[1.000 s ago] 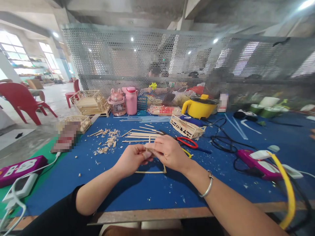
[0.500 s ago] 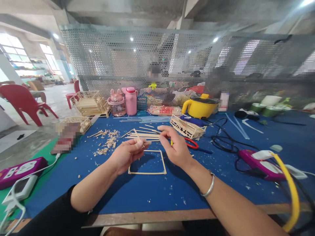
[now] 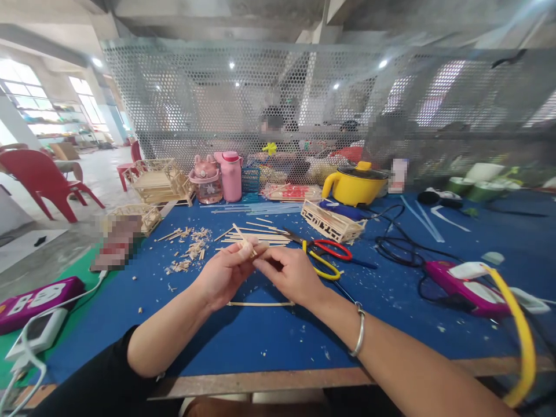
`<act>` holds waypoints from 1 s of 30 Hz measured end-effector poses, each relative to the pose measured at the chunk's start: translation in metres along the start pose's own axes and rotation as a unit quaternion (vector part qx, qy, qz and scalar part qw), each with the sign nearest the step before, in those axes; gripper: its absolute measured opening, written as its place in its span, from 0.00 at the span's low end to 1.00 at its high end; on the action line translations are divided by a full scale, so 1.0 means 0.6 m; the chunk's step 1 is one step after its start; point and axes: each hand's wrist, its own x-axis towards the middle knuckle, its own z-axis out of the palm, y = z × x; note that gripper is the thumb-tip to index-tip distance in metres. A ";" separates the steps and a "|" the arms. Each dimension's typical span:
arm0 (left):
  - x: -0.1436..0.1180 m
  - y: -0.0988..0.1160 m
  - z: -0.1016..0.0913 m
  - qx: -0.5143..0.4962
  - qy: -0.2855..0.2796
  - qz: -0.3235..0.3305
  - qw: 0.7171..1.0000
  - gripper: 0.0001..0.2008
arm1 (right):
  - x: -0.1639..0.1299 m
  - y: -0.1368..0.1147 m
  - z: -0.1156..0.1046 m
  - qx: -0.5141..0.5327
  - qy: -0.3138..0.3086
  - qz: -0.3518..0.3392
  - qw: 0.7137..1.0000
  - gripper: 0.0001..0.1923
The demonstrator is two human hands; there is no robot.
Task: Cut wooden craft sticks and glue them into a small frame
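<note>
My left hand (image 3: 223, 272) pinches a thin wooden stick (image 3: 237, 233), which slants up past the thumb. Against its fingertips, my right hand (image 3: 293, 275) is closed in a pinch; whatever lies between its fingers is hidden. Below both hands lies a rectangular frame of thin sticks (image 3: 260, 304), with only its near side plainly showing. Loose wooden sticks (image 3: 260, 237) are spread just beyond the hands. Scissors (image 3: 333, 249) with one red and one yellow handle loop lie beside my right hand.
Wood scraps (image 3: 195, 246) litter the blue tabletop (image 3: 252, 347) on the left. Small wooden structures (image 3: 332, 223) stand farther back, near a yellow pot (image 3: 358, 185) and a pink bottle (image 3: 231, 179). Black cables (image 3: 393, 246) and a purple power strip (image 3: 464, 289) lie right.
My right hand has moved left and down from above the scissors to meet the left fingertips. The scissors' handles are now uncovered. My left hand still holds the stick.
</note>
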 end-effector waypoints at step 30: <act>0.006 -0.022 -0.012 0.124 -0.018 0.007 0.992 0.15 | -0.005 0.003 -0.008 -0.049 0.019 -0.029 0.998 0.05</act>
